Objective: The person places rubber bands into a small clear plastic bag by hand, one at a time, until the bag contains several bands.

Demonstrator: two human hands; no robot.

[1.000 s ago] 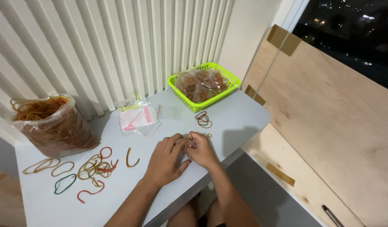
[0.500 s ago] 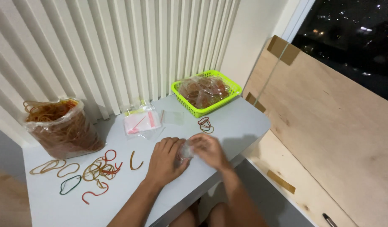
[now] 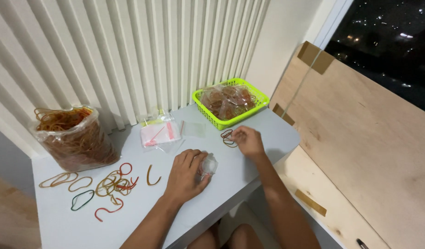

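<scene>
So, left hand [image 3: 185, 177]: curled round a small clear bag [image 3: 209, 164]
right hand [image 3: 247, 140]: fingertips pinching the rubber band bunch [image 3: 228, 137] — just left of it, nearer than the other hand

Right hand [image 3: 248, 141]: no longer joined w/ left at centre; now out by small rubber band bunch [image 3: 227, 137] near green basket [image 3: 231, 102], fingertips at it. Left hand [image 3: 185, 176]: now alone holds small clear bag [image 3: 208, 164] on counter [image 3: 249, 173].
</scene>
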